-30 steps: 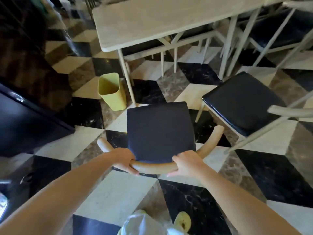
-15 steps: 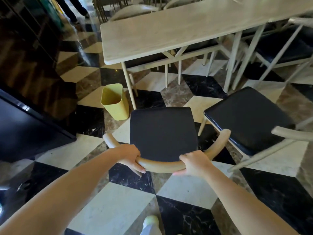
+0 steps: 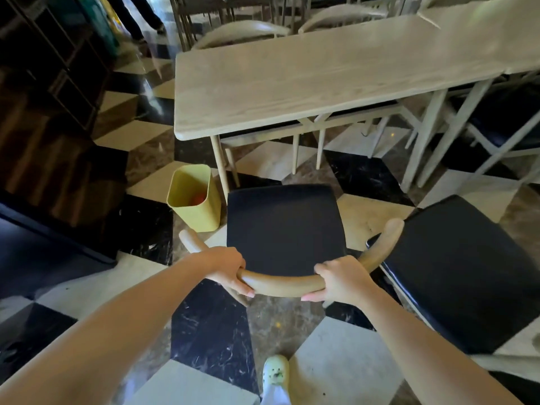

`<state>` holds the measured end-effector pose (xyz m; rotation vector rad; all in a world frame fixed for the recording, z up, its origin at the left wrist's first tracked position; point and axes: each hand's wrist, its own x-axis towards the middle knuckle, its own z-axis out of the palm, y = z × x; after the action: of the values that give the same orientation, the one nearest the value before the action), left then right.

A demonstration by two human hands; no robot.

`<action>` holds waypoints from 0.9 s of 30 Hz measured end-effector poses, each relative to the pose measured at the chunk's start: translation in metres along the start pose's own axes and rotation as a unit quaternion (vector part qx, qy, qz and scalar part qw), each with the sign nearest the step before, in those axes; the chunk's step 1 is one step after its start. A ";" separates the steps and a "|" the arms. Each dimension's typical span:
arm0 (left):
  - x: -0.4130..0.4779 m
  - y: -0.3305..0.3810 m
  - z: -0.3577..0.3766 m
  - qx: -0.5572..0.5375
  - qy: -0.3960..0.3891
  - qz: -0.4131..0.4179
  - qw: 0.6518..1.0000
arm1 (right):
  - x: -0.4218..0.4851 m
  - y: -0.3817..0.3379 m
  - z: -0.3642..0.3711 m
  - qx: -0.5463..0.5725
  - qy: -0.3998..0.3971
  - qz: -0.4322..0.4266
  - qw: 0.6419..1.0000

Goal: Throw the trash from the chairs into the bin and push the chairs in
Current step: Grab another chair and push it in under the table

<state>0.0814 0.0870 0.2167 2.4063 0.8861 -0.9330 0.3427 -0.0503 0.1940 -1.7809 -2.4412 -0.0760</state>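
A chair (image 3: 285, 229) with a black seat and a curved wooden backrest stands in front of me, facing the pale wooden table (image 3: 321, 71). My left hand (image 3: 229, 268) grips the left part of the backrest and my right hand (image 3: 342, 280) grips the right part. The seat's front edge is near the table's left leg. A yellow bin (image 3: 194, 198) stands on the floor just left of the chair, with something red inside. A second black-seated chair (image 3: 464, 267) stands to the right, turned at an angle.
A dark cabinet (image 3: 43, 141) runs along the left. More chairs sit behind and under the table. Another person's legs (image 3: 131, 16) show at the top left. My light green shoe (image 3: 274, 372) is on the checkered floor below.
The chair has moved forward toward the table with both hands on its backrest, and I have stepped after it. The bin and table now look closer.
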 end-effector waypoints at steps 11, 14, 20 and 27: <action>0.098 -0.051 -0.119 0.039 0.021 0.022 0.999 | 0.107 0.109 0.015 -0.007 -0.051 0.016 0.999; 0.113 -0.065 -0.141 0.039 0.016 0.020 0.999 | 0.129 0.125 0.020 0.009 -0.059 0.020 0.998; 0.137 -0.093 -0.164 0.027 0.023 0.006 0.999 | 0.178 0.151 0.025 0.003 -0.079 -0.002 0.997; 0.155 -0.112 -0.167 -0.042 0.038 -0.014 0.998 | 0.223 0.179 0.031 -0.011 -0.111 -0.041 0.993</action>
<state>0.1682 0.3248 0.2067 2.3775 0.9685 -0.8015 0.4442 0.2187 0.1862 -1.7854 -2.6749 0.0918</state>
